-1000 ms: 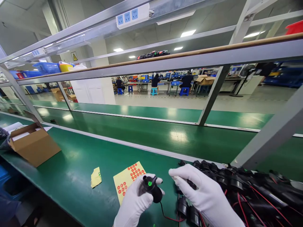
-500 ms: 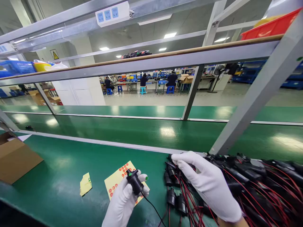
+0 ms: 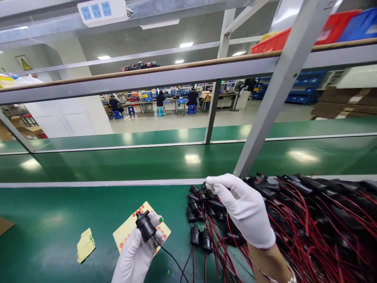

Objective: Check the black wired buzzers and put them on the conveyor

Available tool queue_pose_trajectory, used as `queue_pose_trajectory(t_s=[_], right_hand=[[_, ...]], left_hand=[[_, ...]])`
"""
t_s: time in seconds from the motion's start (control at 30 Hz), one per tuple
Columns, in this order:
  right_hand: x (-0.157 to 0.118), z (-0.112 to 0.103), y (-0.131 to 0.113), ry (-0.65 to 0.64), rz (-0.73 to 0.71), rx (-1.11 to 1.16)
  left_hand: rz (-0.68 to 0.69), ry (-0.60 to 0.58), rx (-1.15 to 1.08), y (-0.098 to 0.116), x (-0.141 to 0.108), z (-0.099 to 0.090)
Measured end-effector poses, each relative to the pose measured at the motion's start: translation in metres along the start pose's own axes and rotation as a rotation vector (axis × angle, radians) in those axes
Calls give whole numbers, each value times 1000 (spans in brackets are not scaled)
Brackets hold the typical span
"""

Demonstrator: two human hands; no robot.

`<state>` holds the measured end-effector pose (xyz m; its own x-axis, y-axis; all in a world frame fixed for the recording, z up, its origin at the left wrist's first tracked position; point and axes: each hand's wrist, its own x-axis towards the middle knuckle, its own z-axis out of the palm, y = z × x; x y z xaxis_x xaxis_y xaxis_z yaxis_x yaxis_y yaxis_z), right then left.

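Black cylindrical part (image 3: 145, 227) with black lead gripped in gloved left hand (image 3: 136, 251), raised above red-dot sticker sheet (image 3: 128, 232), sticker face up. Right hand (image 3: 243, 210) reaches into wired-parts pile (image 3: 294, 220), fingers curled onto parts; firm grasp unclear.

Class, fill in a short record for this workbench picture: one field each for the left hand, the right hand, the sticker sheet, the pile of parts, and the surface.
Left hand: gloved left hand grips a small black cylindrical part with a black wire trailing from it
Right hand: gloved right hand rests on the pile, fingers curled among the parts
Sticker sheet: yellow sheet with red dots, lying flat behind the left hand
Pile: many black parts with red and black wires, heaped on the right
Surface: green bench
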<state>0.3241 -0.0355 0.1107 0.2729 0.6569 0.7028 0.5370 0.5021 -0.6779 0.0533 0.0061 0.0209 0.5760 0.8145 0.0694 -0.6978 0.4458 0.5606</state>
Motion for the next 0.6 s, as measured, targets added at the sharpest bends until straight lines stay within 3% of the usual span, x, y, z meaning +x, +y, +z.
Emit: queue_pose_trajectory(t_s=[0.2,0.4,0.6], right_hand=[[0,-9,0,89,33,22],[0,-7,-2,23,27,16],[0,-2,-2,-47,5,-45]], left_hand=[[-24,43,1,-4,2,2],[15,63,22,-8,3,11],[45,157,1,0,-4,21]])
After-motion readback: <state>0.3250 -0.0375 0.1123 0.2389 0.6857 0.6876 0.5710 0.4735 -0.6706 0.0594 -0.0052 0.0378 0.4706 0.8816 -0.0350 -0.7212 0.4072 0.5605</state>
